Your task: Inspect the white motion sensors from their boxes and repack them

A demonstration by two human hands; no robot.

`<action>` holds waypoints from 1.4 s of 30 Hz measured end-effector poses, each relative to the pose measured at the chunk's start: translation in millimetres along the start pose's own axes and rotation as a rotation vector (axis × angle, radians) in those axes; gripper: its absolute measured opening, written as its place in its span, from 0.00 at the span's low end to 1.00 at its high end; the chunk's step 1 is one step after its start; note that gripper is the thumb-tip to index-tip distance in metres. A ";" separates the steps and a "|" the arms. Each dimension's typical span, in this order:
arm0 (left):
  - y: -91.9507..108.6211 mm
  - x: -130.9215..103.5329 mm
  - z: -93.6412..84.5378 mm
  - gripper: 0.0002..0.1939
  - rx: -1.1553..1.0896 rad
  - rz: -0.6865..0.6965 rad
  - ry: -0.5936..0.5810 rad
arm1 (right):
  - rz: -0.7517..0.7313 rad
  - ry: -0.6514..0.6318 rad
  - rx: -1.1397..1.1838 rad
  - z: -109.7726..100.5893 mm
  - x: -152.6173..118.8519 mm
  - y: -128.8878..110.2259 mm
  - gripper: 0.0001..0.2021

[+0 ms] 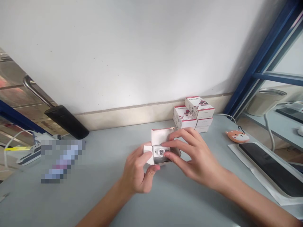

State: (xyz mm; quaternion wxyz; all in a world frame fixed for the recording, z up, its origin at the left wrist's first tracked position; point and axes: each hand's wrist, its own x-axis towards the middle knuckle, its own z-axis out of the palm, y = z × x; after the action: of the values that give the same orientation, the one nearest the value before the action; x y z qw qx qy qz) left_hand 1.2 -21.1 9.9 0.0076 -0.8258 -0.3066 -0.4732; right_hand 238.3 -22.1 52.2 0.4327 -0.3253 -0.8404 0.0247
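A left hand [137,168] grips one small open box [162,135] near the middle of a grey tabletop [106,164], its fingers along the box's left side and its thumb at the near side. The right hand [200,156] arches over the box from the right, wrist bent inward, thumb and index finger at the mouth beside one white fitting [159,151] lying inside; whether they pinch it cannot be told. Both forearms reach in from the near edge, and the box's back flap stands upright.

A broad stretch of grey surface runs from the left hand toward the left edge, and a narrower strip separates the box from the rear edge. Near that edge, right of centre, three closed boxes [200,107] are visible in a stack, one resting above the other two, close to the wall [142,63].

Toward the right edge sit one orange animal-faced pouch [238,136] and one dark-faced device [272,167] on a white sheet [254,170]. By the rear left corner, one black case [67,121] leans at a slant; nearer the left edge are a white power strip [30,154] and a pixelated object [62,164].
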 end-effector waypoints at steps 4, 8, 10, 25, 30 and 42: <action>5.5 10.1 -5.7 0.16 0.079 0.217 -0.051 | 0.122 0.014 0.139 2.8 -1.4 -3.9 0.14; 10.4 16.6 -7.7 0.26 0.112 0.221 -0.082 | 0.094 0.017 0.129 8.1 -1.9 -7.0 0.06; 12.4 17.3 -8.0 0.27 0.102 0.208 -0.096 | 0.051 0.019 0.082 8.7 -1.9 -5.2 0.09; 15.8 10.5 -9.7 0.23 0.260 0.021 -0.146 | 0.517 -0.041 -0.617 9.5 -0.2 85.0 0.32; 13.7 8.4 -9.3 0.27 0.258 0.049 -0.138 | 0.466 -0.077 -0.561 14.9 -7.1 104.5 0.29; 11.3 6.2 1.5 0.23 0.539 0.065 -0.105 | 0.106 0.516 -0.097 -1.0 2.0 37.6 0.07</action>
State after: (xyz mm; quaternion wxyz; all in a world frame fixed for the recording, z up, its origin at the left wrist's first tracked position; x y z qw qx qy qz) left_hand 10.5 -26.7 17.1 0.2261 -0.8269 -0.3948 -0.3306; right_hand 258.0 8.4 42.1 0.6145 -0.3845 -0.6846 -0.0768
